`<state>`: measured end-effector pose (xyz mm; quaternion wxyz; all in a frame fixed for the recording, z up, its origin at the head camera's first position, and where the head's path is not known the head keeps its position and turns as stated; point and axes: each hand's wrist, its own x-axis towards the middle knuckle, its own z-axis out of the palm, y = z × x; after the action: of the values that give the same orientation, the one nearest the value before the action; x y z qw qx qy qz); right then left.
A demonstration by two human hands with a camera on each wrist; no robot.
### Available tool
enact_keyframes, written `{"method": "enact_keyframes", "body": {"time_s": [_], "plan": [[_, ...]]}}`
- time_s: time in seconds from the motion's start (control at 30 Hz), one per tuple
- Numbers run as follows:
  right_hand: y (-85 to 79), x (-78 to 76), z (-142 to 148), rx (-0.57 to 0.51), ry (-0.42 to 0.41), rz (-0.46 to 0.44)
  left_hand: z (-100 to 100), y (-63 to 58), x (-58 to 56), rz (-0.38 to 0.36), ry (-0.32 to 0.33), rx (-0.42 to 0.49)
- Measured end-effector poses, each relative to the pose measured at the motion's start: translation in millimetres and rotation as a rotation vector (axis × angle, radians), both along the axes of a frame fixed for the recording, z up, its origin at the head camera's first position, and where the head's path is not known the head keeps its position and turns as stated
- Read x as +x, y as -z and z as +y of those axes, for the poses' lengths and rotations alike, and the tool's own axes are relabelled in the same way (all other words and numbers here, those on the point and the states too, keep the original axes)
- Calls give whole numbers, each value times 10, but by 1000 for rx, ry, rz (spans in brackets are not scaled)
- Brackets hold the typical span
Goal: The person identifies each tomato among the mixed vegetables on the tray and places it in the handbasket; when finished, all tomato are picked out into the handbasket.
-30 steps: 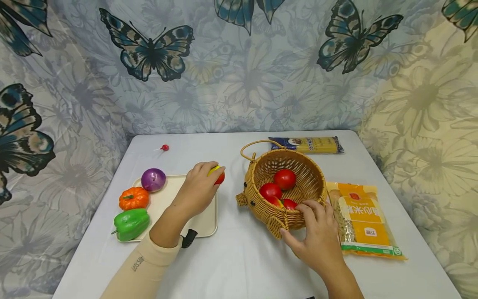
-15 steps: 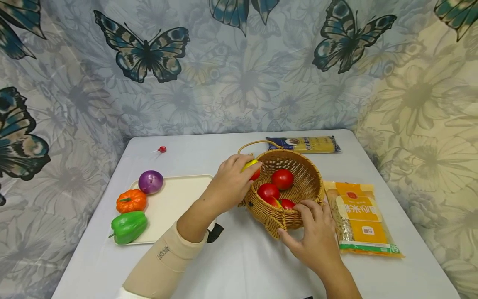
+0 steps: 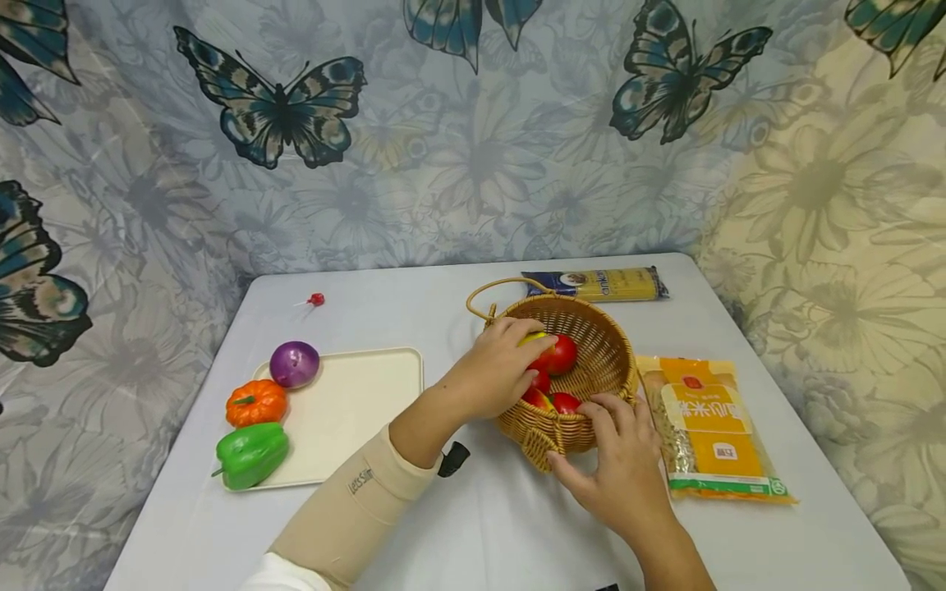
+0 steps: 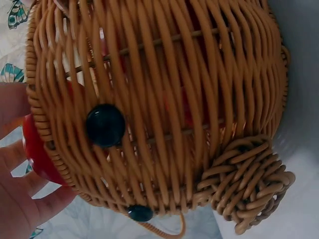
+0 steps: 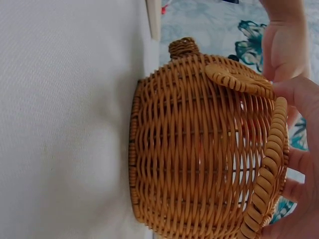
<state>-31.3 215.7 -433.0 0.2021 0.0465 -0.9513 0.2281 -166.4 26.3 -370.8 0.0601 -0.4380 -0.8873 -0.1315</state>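
Observation:
My left hand [image 3: 491, 369] reaches over the near-left rim of a wicker basket [image 3: 617, 369] and grips a red-and-yellow fruit [image 3: 534, 337], mostly hidden by the fingers. In the left wrist view, the fingers curve round something red [image 4: 40, 154] at the rim, beside the basket's dark button eyes. Inside the basket lie several red round fruits like tomatoes [image 3: 565, 353], one with a yellow patch [image 3: 538, 400]. My right hand [image 3: 621, 460] grips the basket's near-right rim, thumb outside and fingers over the edge. From the right wrist view, the thumb lies by a woven ear and the handle.
On the left, a cream tray [image 3: 362, 410] carries a purple onion-like vegetable [image 3: 294, 364], an orange pumpkin [image 3: 256, 403] and a green bell pepper [image 3: 252, 455] along its edge. A lollipop [image 3: 316, 300], a pasta packet [image 3: 606, 285] and a yellow grain bag [image 3: 713, 431] lie around.
My left hand has carried the red-and-yellow fruit rightward from above the tray into the basket's opening. My right hand has stayed on the rim. The head view has shifted slightly.

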Motion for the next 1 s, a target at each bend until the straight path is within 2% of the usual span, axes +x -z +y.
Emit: {"method": "enact_keyframes", "body": {"time_s": [0.17,0.5,0.77,1.0], "plan": [[8,-12,-2,1,-5,3,46,55,-27,-87,16,-25],[16,-22,4,15,-5,-15,97,115,-34,-133,57,-35],[11,-37,12,14,-19,-8,-35,56,26,-152,13,-19],[-19,-28,24,19,-12,-39,-234,50,53,-108,-61,20]]}}
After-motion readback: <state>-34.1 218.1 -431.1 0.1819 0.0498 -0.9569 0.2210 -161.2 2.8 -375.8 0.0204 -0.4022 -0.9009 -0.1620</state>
